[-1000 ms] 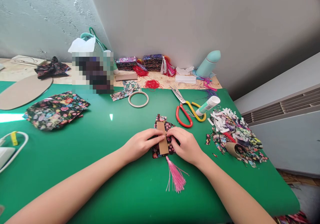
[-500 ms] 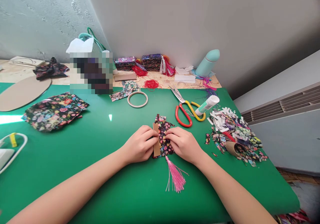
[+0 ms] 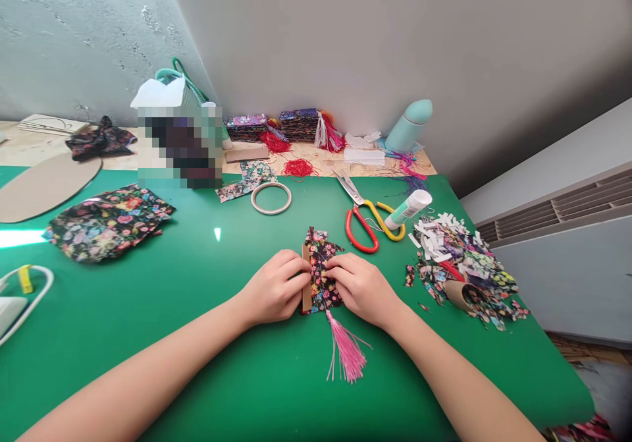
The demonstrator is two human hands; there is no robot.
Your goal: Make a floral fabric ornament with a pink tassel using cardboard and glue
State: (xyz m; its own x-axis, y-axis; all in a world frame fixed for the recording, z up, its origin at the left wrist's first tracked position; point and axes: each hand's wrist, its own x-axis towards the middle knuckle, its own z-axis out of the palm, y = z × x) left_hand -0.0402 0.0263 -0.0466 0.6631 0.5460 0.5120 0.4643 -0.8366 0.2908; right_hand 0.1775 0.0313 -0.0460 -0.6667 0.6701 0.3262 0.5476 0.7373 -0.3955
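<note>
1. Near the centre of the frame, the floral fabric (image 3: 323, 282) lies on the green table (image 3: 237, 376), between the two hands, with a cardboard strip (image 3: 307, 287) along its left side and a pink tassel (image 3: 348, 353) trailing below.
2. The fabric looks light, soft and easily creased; the strip is probably light and stiff enough to guide by its long edge. The tassel's loose strands could snag or splay.
3. The best hold is likely along the fabric's side edges, clear of the tassel.
4. The grip of the left hand (image 3: 280, 287) touches the strip beside the fabric, fingers bent together; pinching or pressing, I cannot tell.
5. The grip of the right hand (image 3: 363, 288) has its fingertips on the fabric's right part; whether it is closed is unclear.
</note>
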